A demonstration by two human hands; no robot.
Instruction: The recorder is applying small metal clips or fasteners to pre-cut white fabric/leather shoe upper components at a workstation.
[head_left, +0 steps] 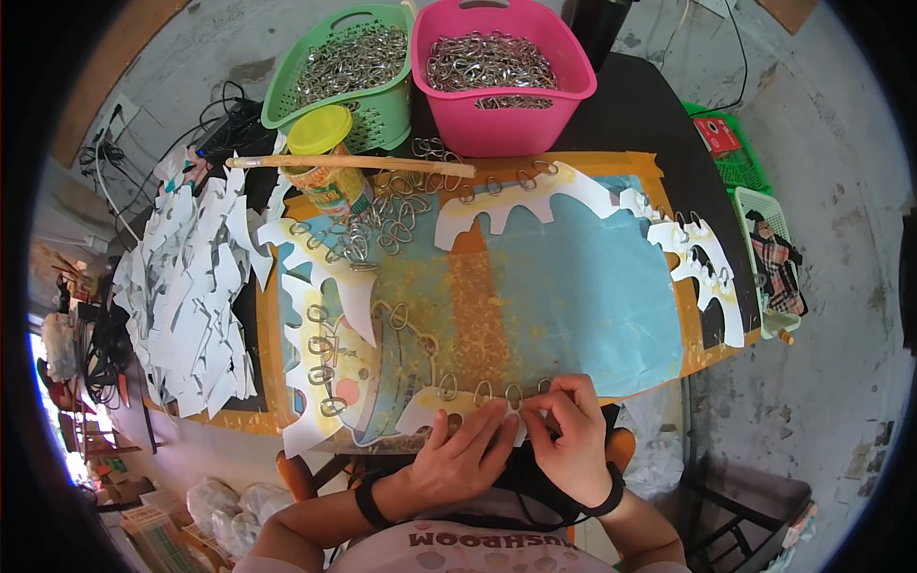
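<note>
Left hand (460, 456): lying at 6 o'clock on the blue sheet's dial, stretching its fingers over the near card strip, thumb standing apart.
Right hand (571, 441): bending at 5 o'clock, bringing thumb and forefinger to the strip's edge; whether they are gripping anything cannot be told.
Near card strip (420, 416): white, lying at 6 o'clock under the fingers, carrying a row of metal rings (514, 385).
Blue sheet (592, 286): covering the table's middle, showing brown tape and yellowish staining.
Left card strip (298, 377): white, toothed, lying at 9 o'clock, bearing rings.
Far card strip (565, 183): lying at 12 o'clock, bearing rings along its far edge.
Right card strip (732, 320): curving down at 3 o'clock.
Loose rings (394, 212): heaping at 10 o'clock.
Can (331, 189): standing just beyond them, a yellow lid (320, 131) showing above.
Wooden stick (392, 166): lying across from 10 towards 12 o'clock.
White scraps (196, 306): piling at 9 o'clock.
Green basket (394, 115): holding rings, standing at 11 o'clock.
Pink basket (506, 129): holding rings, standing at 12 o'clock.
Table (635, 119): black, supporting all these.
</note>
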